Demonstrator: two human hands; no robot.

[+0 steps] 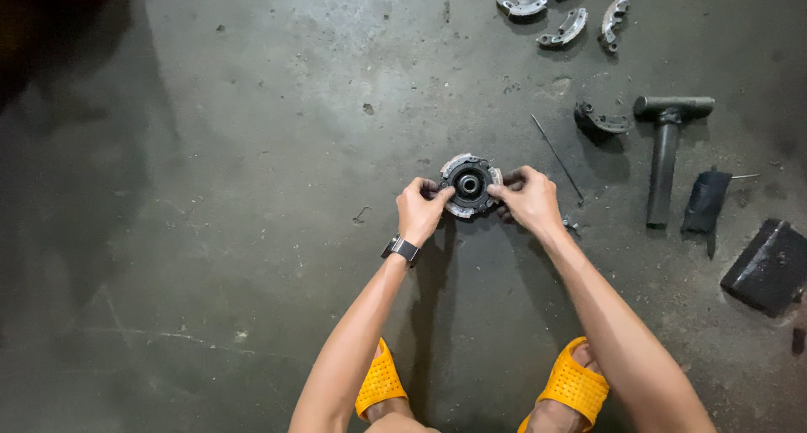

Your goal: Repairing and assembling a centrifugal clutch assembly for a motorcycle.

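Observation:
A round black and silver clutch assembly [469, 183] lies on the dark concrete floor [252, 189]. My left hand [419, 210] grips its left rim with the fingertips. My right hand [530, 199] pinches its right rim. A dark watch [402, 249] sits on my left wrist. Both arms reach forward from the bottom of the view.
Several curved grey clutch shoes [561, 31] lie at the top right, and one dark shoe [601, 120] sits lower. A black T-shaped tool [664, 151], a thin rod [557, 157], a small black piece [704, 201] and a black block [769, 266] lie to the right. My yellow sandals [574, 386] are below.

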